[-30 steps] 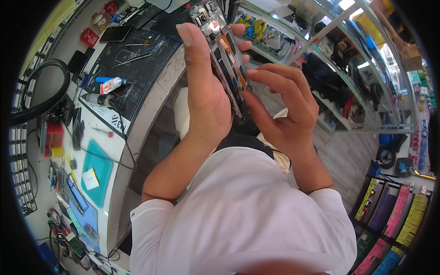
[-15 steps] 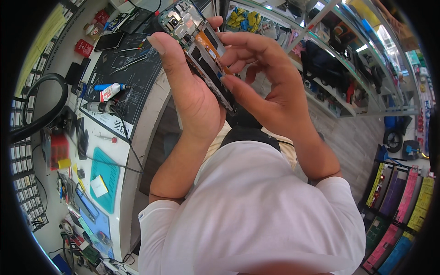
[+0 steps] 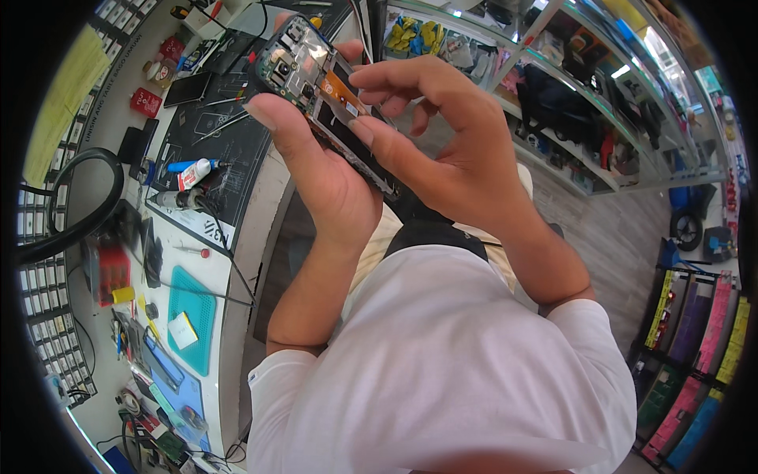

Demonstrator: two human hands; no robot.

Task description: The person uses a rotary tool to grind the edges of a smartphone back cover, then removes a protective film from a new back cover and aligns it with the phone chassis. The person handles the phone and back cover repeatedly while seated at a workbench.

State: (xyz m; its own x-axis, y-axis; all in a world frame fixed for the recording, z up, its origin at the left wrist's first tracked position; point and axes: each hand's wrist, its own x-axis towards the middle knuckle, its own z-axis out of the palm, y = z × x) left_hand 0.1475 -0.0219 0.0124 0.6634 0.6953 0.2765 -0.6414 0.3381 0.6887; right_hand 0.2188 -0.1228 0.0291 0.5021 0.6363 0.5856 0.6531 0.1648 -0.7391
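Observation:
My left hand (image 3: 328, 178) is wrapped round an opened smartphone (image 3: 296, 75), holding it tilted up before me. Its thumb lies along one long side, and fingertips show past the other. The phone's back is off: a camera module, metal shields and dark inner parts lie bare. Across the frame runs an orange flex cable (image 3: 341, 93). My right hand (image 3: 454, 150) is bent over the phone's right side, thumb and fingers closed about the cable's lower end. The exact contact is partly hidden by the fingers.
To the left, a workbench (image 3: 251, 209) carries a black work mat (image 3: 209, 130), a blue pen-shaped tool (image 3: 181, 167), a white tube (image 3: 195, 174) and a teal mat (image 3: 192, 296). A black cable loop (image 3: 118, 178) juts in. Glass shelving (image 3: 553, 150) stands at the right.
The phone has shifted slightly left and down in my left hand. My right hand has moved left and up along with the cable end. The whole view has shifted a little.

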